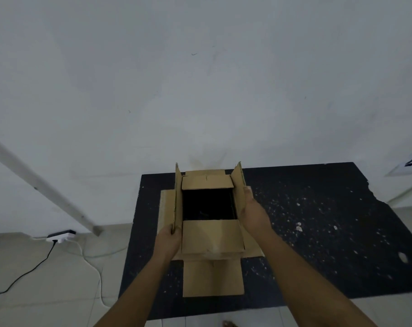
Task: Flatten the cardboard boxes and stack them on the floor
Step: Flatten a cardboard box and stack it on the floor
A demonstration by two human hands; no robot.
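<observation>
Both hands grip one open cardboard box (209, 208) straight ahead over a dark floor mat (318, 220): left hand (168, 239) pinches the left flap's near corner, right hand (253, 213) presses the right flap. Its long axis runs away from the person; flat cardboard (213, 278) lies beneath.

Cardboard box (212, 237): plain tan-brown, interior black in shadow. Mat (318, 232) beneath: black, flecked with white specks, densest at right of frame. Wall (200, 79): off-white. Floor tiles (47, 279), lower left: pale cream. Cables there: one black (32, 267), one white (91, 265).
</observation>
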